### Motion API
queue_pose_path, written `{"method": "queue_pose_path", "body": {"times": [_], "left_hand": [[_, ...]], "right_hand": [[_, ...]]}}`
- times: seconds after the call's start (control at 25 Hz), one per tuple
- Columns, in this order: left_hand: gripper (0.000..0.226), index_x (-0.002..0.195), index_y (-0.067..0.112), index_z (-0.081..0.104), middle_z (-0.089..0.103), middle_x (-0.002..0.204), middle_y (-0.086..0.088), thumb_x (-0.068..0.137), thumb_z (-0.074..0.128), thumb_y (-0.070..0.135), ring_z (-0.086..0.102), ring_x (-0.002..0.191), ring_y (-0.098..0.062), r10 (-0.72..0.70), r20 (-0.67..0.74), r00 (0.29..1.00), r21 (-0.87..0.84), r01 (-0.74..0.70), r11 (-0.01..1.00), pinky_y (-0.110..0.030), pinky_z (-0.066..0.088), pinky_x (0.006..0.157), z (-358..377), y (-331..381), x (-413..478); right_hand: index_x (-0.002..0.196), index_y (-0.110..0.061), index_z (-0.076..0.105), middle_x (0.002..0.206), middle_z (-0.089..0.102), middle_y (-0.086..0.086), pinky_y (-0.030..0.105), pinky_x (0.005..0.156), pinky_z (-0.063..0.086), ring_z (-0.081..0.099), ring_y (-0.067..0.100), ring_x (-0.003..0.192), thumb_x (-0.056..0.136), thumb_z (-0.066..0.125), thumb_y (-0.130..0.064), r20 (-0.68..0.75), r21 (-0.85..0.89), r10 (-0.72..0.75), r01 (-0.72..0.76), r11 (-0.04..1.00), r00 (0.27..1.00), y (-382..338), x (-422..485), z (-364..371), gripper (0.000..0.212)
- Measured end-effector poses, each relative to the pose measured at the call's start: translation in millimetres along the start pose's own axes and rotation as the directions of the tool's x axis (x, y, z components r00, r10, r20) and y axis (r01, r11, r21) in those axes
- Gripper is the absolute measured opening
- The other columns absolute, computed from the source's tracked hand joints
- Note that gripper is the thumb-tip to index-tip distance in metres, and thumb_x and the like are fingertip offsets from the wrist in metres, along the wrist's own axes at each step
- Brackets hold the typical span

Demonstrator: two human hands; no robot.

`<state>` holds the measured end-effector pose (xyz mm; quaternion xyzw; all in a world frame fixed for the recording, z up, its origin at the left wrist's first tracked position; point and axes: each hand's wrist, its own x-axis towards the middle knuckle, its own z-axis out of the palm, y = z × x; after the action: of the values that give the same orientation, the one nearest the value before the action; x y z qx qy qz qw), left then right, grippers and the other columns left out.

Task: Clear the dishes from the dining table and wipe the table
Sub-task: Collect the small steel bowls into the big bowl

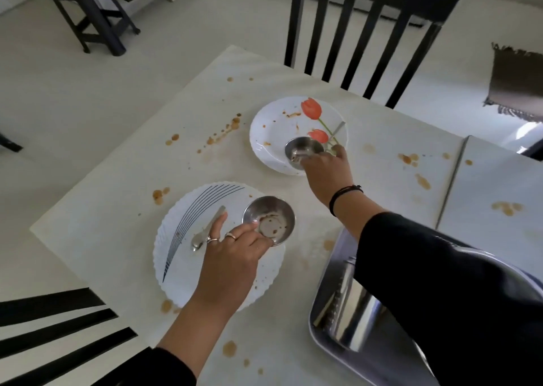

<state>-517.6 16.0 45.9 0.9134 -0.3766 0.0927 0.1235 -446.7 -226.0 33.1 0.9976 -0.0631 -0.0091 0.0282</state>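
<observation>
Two white plates sit on the stained table [123, 186]. The near plate [176, 268] has dark curved stripes and carries a spoon [207, 227] and a small steel bowl [269, 219]. My left hand [232, 253] grips that bowl's near rim, thumb inside. The far plate [270, 127], printed with red tulips, holds a second steel bowl [302, 147] and a spoon [338, 130]. My right hand [326, 171] pinches the near edge of this far bowl.
A steel tray [329, 303] with a steel tumbler [352, 321] lies at the table's near right, partly under my right sleeve. Brown sauce stains [226, 130] dot the table. Black chairs stand at the far side [367, 33] and near left [58, 327].
</observation>
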Motion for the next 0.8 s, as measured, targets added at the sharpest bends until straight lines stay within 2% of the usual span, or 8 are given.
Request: {"method": "queue_pose_path", "body": {"times": [0.12,0.2,0.28,0.44,0.56,0.68,0.8], "left_hand": [[0.034,0.093,0.023,0.072,0.072,0.087,0.005,0.071,0.072,-0.002,0.067,0.099,-0.017,0.071,-0.02,0.997,-0.027,-0.072,0.997,-0.051,0.032,0.106,-3.6,18.4,4.3],[0.033,0.093,0.024,0.072,0.071,0.088,0.005,0.074,0.067,-0.002,0.067,0.098,-0.017,0.137,-0.041,0.99,-0.037,-0.138,0.99,-0.048,0.032,0.105,-5.0,36.9,7.0],[0.028,0.091,0.023,0.072,0.072,0.086,0.005,0.075,0.063,0.002,0.068,0.096,-0.018,0.198,-0.063,0.978,-0.053,-0.201,0.978,-0.047,0.033,0.104,-5.3,57.5,8.7],[0.03,0.091,0.02,0.074,0.073,0.089,0.004,0.081,0.048,0.009,0.069,0.096,-0.017,0.322,-0.118,0.939,-0.117,-0.335,0.935,-0.047,0.036,0.101,-6.1,108.0,8.9],[0.03,0.089,0.019,0.074,0.073,0.089,0.003,0.082,0.048,0.008,0.068,0.098,-0.017,0.394,-0.162,0.905,-0.145,-0.417,0.897,-0.046,0.037,0.101,-7.4,143.1,10.1],[0.028,0.09,0.018,0.075,0.074,0.089,0.003,0.083,0.05,0.009,0.069,0.097,-0.017,0.454,-0.184,0.872,-0.147,-0.481,0.864,-0.046,0.037,0.101,-3.6,174.5,13.8],[0.03,0.092,0.017,0.076,0.074,0.089,0.003,0.084,0.048,0.009,0.069,0.095,-0.017,0.477,-0.184,0.859,-0.148,-0.504,0.851,-0.046,0.036,0.101,4.7,196.7,18.0]], "right_hand": [[0.103,-0.022,0.066,0.093,0.07,-0.002,0.043,0.105,0.021,0.064,0.022,0.095,0.081,0.037,-0.003,-0.121,0.064,0.039,-0.032,0.997,0.992,16.6,-57.6,-23.4,0.042],[0.093,-0.022,0.067,0.09,0.07,-0.003,0.043,0.103,0.024,0.065,0.021,0.096,0.076,0.046,0.0,-0.258,0.094,0.072,-0.05,0.994,0.963,33.1,-111.3,-37.2,0.034],[0.096,-0.023,0.067,0.096,0.07,-0.005,0.042,0.101,0.029,0.065,0.018,0.102,0.075,0.058,-0.001,-0.34,0.106,0.105,-0.073,0.992,0.935,49.0,-172.6,-47.1,0.032],[0.1,-0.027,0.068,0.102,0.07,-0.008,0.041,0.096,0.038,0.064,0.016,0.104,0.085,0.056,-0.014,-0.394,0.103,0.195,-0.167,0.98,0.898,74.9,-300.6,-48.4,0.024],[0.094,-0.027,0.071,0.093,0.072,-0.008,0.04,0.091,0.038,0.068,0.018,0.094,0.082,0.056,-0.018,-0.251,0.096,0.28,-0.264,0.96,0.926,91.8,-349.7,-39.8,0.021],[0.092,-0.028,0.071,0.09,0.073,-0.011,0.04,0.095,0.031,0.066,0.015,0.096,0.079,0.068,-0.018,0.04,0.054,0.34,-0.342,0.938,0.94,101.0,-357.4,-26.7,0.017],[0.09,-0.03,0.069,0.088,0.071,-0.012,0.041,0.099,0.022,0.065,0.013,0.098,0.083,0.062,-0.02,0.154,0.036,0.336,-0.345,0.938,0.929,101.4,-352.4,-9.4,0.014]]}}
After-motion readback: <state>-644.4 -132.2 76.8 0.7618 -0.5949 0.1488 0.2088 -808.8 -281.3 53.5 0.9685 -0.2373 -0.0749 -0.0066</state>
